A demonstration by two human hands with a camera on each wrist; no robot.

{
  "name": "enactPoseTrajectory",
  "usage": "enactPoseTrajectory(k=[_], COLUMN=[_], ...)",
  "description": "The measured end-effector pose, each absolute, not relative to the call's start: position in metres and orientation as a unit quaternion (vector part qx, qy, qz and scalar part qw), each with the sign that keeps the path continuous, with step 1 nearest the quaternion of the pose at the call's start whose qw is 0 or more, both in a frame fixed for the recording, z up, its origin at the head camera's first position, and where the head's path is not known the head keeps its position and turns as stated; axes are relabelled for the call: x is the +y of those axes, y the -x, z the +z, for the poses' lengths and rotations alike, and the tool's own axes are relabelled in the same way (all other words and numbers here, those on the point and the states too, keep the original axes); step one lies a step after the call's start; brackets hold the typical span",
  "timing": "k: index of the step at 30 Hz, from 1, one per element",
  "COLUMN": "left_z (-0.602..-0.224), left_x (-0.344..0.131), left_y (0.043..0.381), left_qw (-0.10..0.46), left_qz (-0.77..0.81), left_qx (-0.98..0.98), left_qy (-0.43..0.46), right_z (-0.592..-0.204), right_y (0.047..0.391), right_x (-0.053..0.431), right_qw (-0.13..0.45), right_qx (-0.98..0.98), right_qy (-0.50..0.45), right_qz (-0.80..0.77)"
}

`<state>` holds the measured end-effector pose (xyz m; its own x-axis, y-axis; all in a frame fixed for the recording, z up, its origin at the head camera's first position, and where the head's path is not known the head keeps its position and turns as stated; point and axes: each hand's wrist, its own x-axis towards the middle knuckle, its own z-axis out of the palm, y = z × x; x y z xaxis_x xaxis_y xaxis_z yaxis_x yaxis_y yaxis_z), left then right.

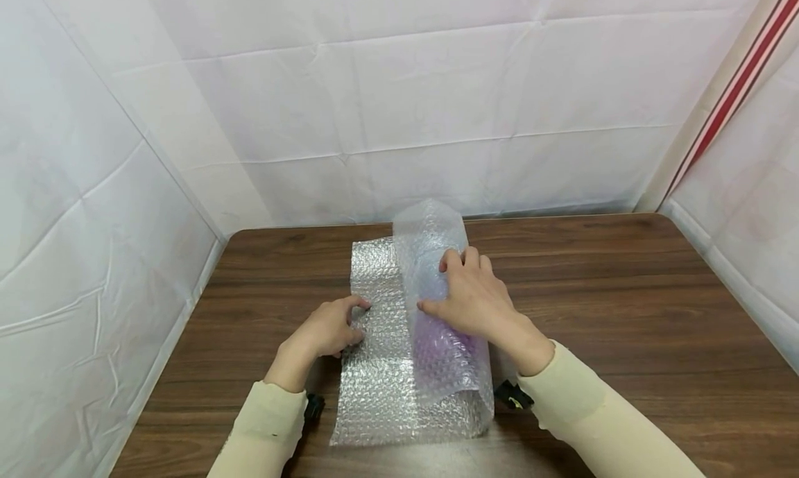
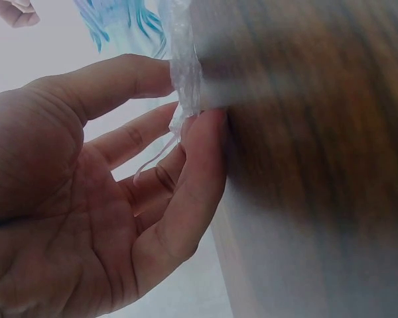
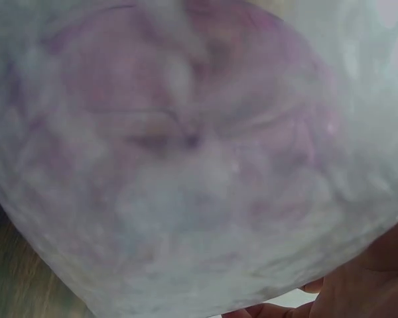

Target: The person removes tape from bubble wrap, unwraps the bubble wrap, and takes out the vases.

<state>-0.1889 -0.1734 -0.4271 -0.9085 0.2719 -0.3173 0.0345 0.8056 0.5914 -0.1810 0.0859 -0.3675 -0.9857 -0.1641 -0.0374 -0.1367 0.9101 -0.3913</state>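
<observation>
A sheet of clear bubble wrap lies on the table, its right part folded over a purple and blue item. The wrap blurs the item, so its kind does not show. At the sheet's left edge my left hand holds the border between thumb and fingers; the left wrist view shows the crinkled edge between them. My right hand lies over the folded layer, fingers bent and thumb near the flap's edge. In the right wrist view, wrap and purple item fill most of the picture.
The dark wood-grain table extends on both sides of the wrap. White cloth sheets hang behind it and at the sides, with a red stripe at the right corner. A small black device sits at the right wrist.
</observation>
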Motion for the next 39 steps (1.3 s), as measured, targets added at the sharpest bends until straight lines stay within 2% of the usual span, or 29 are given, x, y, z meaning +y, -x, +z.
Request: enactPoseTrajectory(k=[22,39], left_z=[-0.428,-0.427], left_x=[-0.173,-0.173], left_y=[0.188,0.188], left_qw=[0.192,0.194], left_qz=[0.305,0.310], left_qx=[0.929,0.928], left_qy=[-0.080,-0.076], right_z=[-0.361,-0.362], right_y=[0.180,0.184], right_x=[0.105,0.126], right_qw=[0.040,0.020], right_qx=[0.966,0.958], right_qy=[0.077,0.090], right_qz=[-0.243,-0.273])
